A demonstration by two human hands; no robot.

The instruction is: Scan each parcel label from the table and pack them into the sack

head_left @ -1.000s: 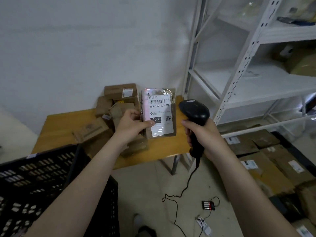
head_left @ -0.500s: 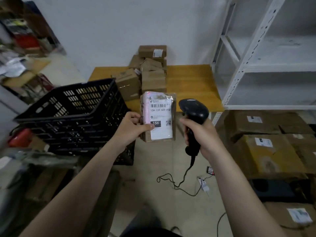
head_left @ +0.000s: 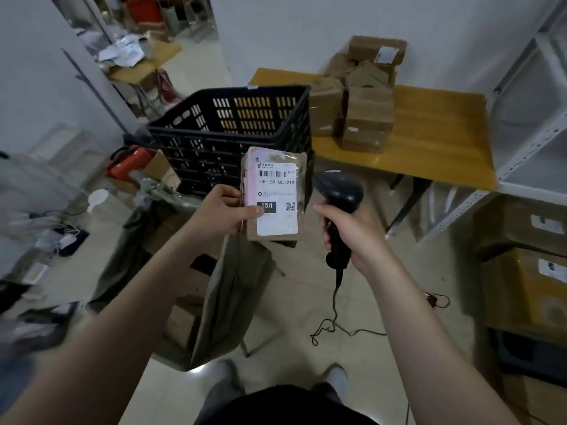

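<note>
My left hand point(head_left: 221, 212) grips a small brown parcel point(head_left: 274, 193) by its left edge, thumb on the white label, which faces me. Just to its right my right hand point(head_left: 348, 230) holds a black corded barcode scanner point(head_left: 338, 191) by the handle, its head level with the label. Below the parcel an olive-green sack point(head_left: 221, 305) stands open on the floor with brown parcels inside. Several more brown parcels point(head_left: 362, 96) are piled on the yellow table point(head_left: 435, 139) behind.
A black plastic crate point(head_left: 233, 130) stands right behind the held parcel, left of the table. White metal shelving point(head_left: 534, 124) rises at the right, with large cardboard boxes point(head_left: 527, 265) on the floor beneath. Clutter and cables lie at the left. The scanner cable point(head_left: 334, 326) trails across the floor.
I have turned left and stepped back from the table with parcel and scanner. The crate, the sack and the floor now fill the view; both hands keep their grips.
</note>
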